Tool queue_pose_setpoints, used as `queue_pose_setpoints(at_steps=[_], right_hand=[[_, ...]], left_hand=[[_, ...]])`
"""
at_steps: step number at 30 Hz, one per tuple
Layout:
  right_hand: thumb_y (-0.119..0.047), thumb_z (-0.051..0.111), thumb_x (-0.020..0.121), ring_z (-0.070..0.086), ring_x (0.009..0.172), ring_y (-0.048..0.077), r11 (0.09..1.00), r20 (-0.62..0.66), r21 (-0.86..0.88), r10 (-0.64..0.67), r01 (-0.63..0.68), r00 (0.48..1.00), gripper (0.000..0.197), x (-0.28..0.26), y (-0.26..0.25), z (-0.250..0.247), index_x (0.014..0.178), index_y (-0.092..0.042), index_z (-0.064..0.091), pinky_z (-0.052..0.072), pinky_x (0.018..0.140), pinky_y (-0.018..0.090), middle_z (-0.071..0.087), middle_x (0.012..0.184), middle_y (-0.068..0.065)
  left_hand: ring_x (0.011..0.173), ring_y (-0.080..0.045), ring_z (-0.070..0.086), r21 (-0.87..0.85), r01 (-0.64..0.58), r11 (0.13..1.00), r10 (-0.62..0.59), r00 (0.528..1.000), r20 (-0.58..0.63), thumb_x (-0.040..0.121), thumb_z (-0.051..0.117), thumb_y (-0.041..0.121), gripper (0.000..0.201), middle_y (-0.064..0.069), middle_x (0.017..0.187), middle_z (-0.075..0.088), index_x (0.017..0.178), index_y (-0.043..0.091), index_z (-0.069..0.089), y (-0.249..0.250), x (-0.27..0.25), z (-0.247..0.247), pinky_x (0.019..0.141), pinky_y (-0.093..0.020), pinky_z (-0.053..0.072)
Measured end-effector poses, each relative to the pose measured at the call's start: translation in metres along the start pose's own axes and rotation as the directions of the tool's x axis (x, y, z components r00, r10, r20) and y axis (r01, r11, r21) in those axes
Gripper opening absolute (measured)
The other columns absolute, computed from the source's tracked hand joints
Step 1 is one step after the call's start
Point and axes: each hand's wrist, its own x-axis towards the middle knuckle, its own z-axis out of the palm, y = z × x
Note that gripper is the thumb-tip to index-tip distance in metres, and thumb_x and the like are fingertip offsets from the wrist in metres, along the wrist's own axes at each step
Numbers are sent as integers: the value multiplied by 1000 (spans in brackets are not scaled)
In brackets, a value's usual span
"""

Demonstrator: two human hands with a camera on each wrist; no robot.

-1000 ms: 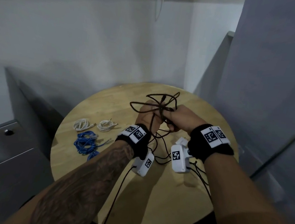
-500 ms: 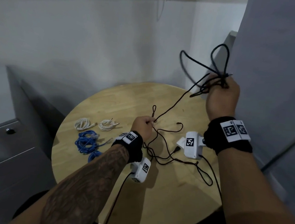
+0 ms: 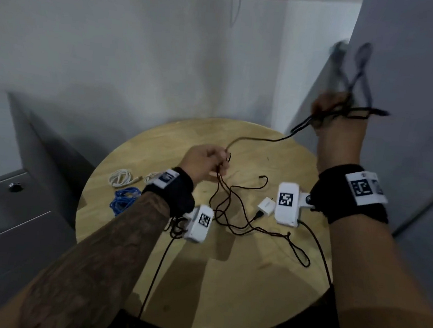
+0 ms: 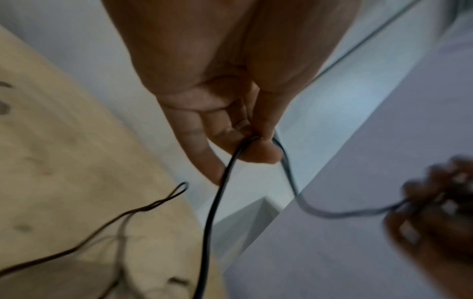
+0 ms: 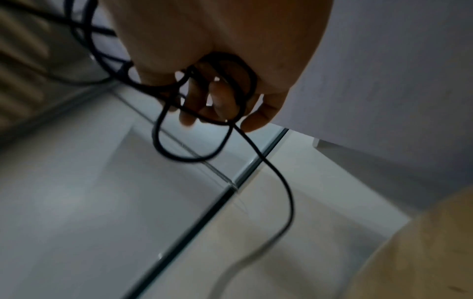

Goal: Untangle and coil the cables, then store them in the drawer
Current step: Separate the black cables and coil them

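Loose thin black cable [image 3: 234, 212] tangles lie nearest on the round wooden table [image 3: 225, 295]; the left hand [image 3: 205, 163] pinches one strand, and since a second ago the right hand [image 3: 336, 127], fingers clamped on gathered loops, has risen, drawing slack out. Coiled white cables [image 3: 121, 177], blue cable [image 3: 124, 200] and grey drawer [image 3: 10, 198] wait left

Matt black cable [image 3: 234, 212] on smooth pale wooden table [image 3: 226, 282]
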Motion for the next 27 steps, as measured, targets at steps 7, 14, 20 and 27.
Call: queue_pose_setpoints(at_steps=[7,14,20,27], right_hand=[[-22,79,84,50,57,-2,722,488,-682,331,116,808,8,-45,44,11,78,-17,79,40,57,16,68,59,-2],[-9,76,85,63,74,-3,838,530,-541,274,72,803,9,-54,39,30,93,-11,80,47,75,14,75,83,-3],[13,54,85,67,76,-1,906,357,-409,274,-114,893,43,-38,43,22,71,-23,75,52,73,20,75,76,-13],[11,64,87,67,81,-8,884,549,-468,290,1,784,26,-47,34,24,100,-8,76,48,80,10,76,82,-16]], left_hand=[[62,-6,67,-387,-53,921,71,997,34,100,50,19,12,6,74,70,94,17,60,72,-4,-13,51,-22,51],[71,-15,69,-582,-46,812,107,992,72,101,45,10,12,-3,78,70,101,11,58,87,-10,-15,59,-29,56],[62,-12,62,-476,-79,876,105,994,28,99,50,15,6,3,71,63,99,15,55,76,-9,-29,71,-33,54],[40,-4,28,-696,64,715,134,965,226,101,40,16,17,8,56,41,95,13,56,97,-11,-22,42,-18,30]])
